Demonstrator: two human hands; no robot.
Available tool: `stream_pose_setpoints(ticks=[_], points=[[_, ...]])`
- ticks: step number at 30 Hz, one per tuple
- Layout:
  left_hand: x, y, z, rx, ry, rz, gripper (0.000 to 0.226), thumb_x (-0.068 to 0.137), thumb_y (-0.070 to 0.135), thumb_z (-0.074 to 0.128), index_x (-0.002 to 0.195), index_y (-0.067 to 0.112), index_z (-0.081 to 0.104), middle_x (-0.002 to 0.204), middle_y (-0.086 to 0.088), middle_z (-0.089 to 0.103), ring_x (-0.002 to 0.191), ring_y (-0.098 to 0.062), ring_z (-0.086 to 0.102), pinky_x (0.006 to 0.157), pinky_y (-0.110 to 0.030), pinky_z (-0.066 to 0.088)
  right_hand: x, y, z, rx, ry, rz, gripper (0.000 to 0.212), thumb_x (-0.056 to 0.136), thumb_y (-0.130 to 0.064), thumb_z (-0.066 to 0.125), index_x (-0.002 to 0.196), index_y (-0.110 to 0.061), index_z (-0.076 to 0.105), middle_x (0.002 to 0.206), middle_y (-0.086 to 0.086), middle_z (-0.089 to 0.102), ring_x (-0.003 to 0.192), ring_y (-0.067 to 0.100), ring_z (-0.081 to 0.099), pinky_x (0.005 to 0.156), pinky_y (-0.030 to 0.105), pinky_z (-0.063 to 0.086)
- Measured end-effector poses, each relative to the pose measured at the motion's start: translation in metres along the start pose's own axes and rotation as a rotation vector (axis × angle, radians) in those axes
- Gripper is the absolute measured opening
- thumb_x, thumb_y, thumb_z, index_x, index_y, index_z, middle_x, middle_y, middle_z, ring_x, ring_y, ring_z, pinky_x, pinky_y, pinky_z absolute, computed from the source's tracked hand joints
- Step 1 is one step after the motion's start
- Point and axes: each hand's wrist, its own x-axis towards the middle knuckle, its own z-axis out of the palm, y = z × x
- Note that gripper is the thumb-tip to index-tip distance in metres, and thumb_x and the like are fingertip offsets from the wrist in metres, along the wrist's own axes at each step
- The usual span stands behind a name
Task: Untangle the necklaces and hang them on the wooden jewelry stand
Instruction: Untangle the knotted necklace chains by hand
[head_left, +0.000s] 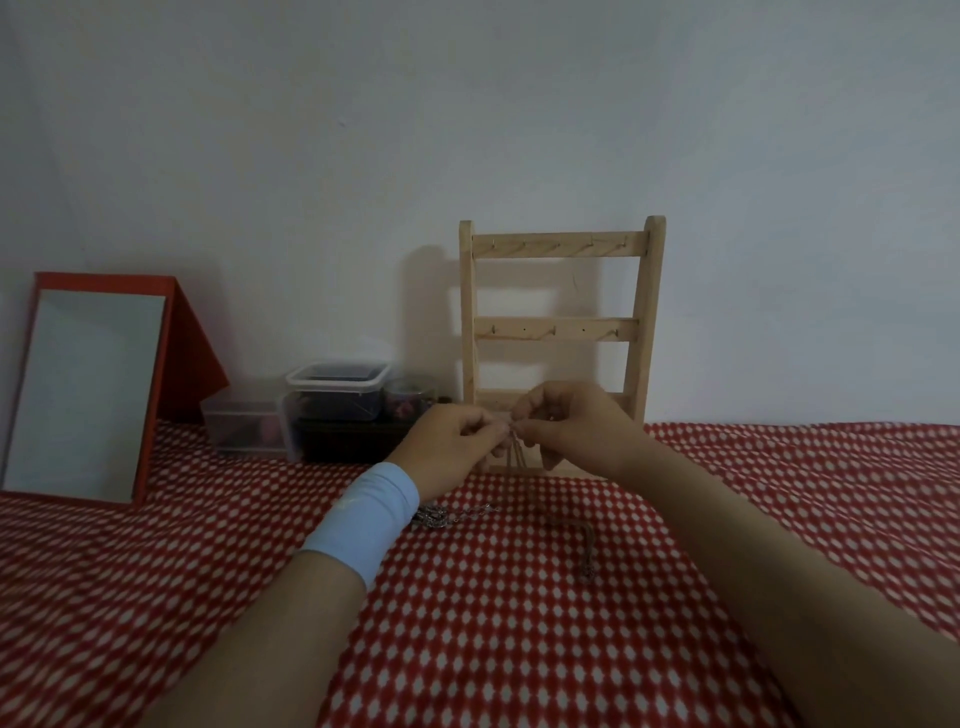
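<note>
A red mirror (88, 395) leans far left. Your left hand (457, 441) and right hand (571, 426) both pinch the brown necklace (513, 457) in front of the wooden stand (561, 327). A silver chain (452, 515) lies by your left wrist. Open cloth (779, 467) spreads right.

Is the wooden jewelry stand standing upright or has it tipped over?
Upright. The wooden jewelry stand rests on the red patterned cloth; its side posts point upward and its bars lie level.

The jewelry stand (561, 332) stands at the back of the cloth (519, 649), boxes (332, 400) left of it, a mirror (83, 395) further left. Before its foot the left hand (457, 441) and right hand (571, 426) pinch a necklace (515, 456). Nearer lie a chain (457, 514), left, and a cord (584, 551), right.
</note>
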Motion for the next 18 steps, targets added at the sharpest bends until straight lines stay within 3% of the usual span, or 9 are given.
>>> stream_pose_setpoints(ticks=[3, 7, 11, 14, 18], points=[[-0.0007, 0.0031, 0.0, -0.119, 0.064, -0.033, 0.026, 0.095, 0.026, 0.058, 0.077, 0.014, 0.073, 0.073, 0.005, 0.071, 0.058, 0.002, 0.061, 0.058, -0.009, 0.046, -0.001, -0.003, -0.0013, 0.059, 0.015, -0.005, 0.008, 0.092, -0.013, 0.074, 0.094, -0.006, 0.078, 0.082, 0.005, 0.077, 0.064, 0.018, 0.072, 0.071, 0.037, 0.065], [-0.0001, 0.0033, -0.001, -0.089, 0.075, -0.048, 0.022, 0.091, 0.02, 0.061, 0.073, 0.019, 0.073, 0.063, 0.01, 0.069, 0.058, 0.002, 0.062, 0.06, -0.011, 0.048, -0.0026, -0.0052, -0.0011, 0.049, -0.014, -0.002, 0.017, 0.09, -0.025, 0.076, 0.094, -0.01, 0.081, 0.085, 0.001, 0.08, 0.071, 0.02, 0.075, 0.072, 0.034, 0.064], [0.0005, 0.0021, -0.0018, -0.023, 0.066, 0.001, 0.022, 0.091, 0.021, 0.063, 0.072, 0.025, 0.073, 0.066, 0.011, 0.07, 0.063, 0.0, 0.063, 0.063, -0.012, 0.05, -0.0005, -0.0032, -0.0022, 0.039, -0.029, 0.033, 0.011, 0.089, -0.021, 0.077, 0.094, -0.012, 0.082, 0.086, -0.001, 0.08, 0.069, 0.014, 0.073, 0.071, 0.03, 0.063], [0.0013, -0.0016, 0.0004, 0.093, 0.073, 0.055, 0.018, 0.09, 0.022, 0.064, 0.077, 0.018, 0.075, 0.076, 0.006, 0.073, 0.077, -0.009, 0.066, 0.074, -0.021, 0.052, 0.0004, -0.0023, -0.0023, 0.016, -0.091, 0.081, 0.009, 0.091, -0.02, 0.076, 0.093, -0.014, 0.081, 0.085, -0.003, 0.079, 0.068, 0.011, 0.072, 0.068, 0.024, 0.06], [0.0011, -0.0026, 0.0035, 0.137, 0.089, 0.07, 0.02, 0.09, 0.022, 0.062, 0.077, 0.014, 0.074, 0.079, -0.001, 0.072, 0.078, -0.013, 0.065, 0.074, -0.025, 0.051, 0.0013, -0.0024, -0.0036, 0.03, -0.132, 0.142, 0.015, 0.094, -0.025, 0.072, 0.095, -0.013, 0.08, 0.087, -0.003, 0.079, 0.07, 0.01, 0.072, 0.069, 0.025, 0.06]])
